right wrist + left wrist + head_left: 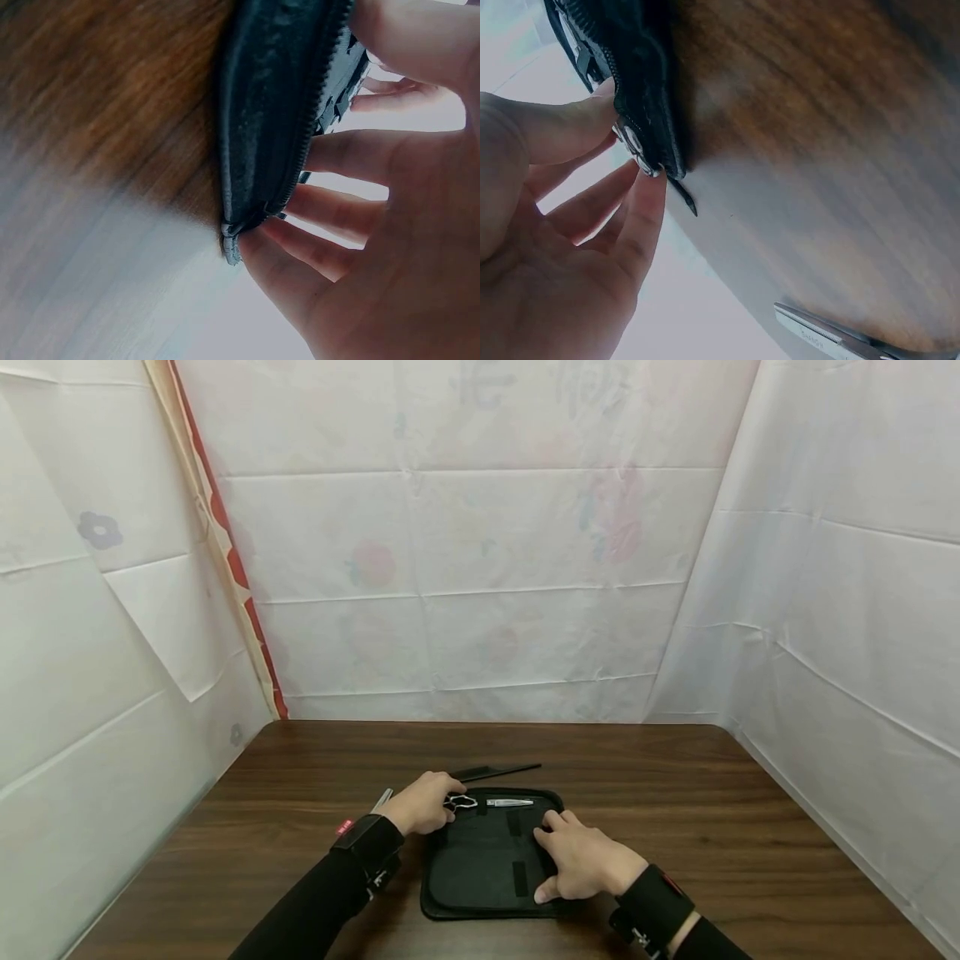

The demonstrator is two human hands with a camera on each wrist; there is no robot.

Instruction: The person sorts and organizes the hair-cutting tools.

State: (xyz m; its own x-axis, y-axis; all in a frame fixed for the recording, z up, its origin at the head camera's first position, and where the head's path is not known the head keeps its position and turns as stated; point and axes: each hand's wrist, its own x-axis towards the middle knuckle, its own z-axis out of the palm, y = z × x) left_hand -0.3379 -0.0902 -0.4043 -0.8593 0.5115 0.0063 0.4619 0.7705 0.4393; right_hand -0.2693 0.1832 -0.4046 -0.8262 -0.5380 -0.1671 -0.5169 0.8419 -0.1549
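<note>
A black zip case (487,877) lies unzipped on the table, its inside facing up. Across its far part lies a pair of silver scissors (510,802), the blades to the right of a dark loop and the finger rings to the left. My left hand (422,803) pinches the scissors at the rings, by the case's far left edge. In the left wrist view, the thumb and fingertips meet at the rings beside the zip. My right hand (588,857) rests along the case's right edge, its fingers spread and touching the zip rim (307,135).
A black comb (491,772) lies behind the case on the brown wooden table (712,810). To the left of my left hand is a silver metal tool (814,330), partly cut off in the left wrist view. White sheets (487,543) hang around the table.
</note>
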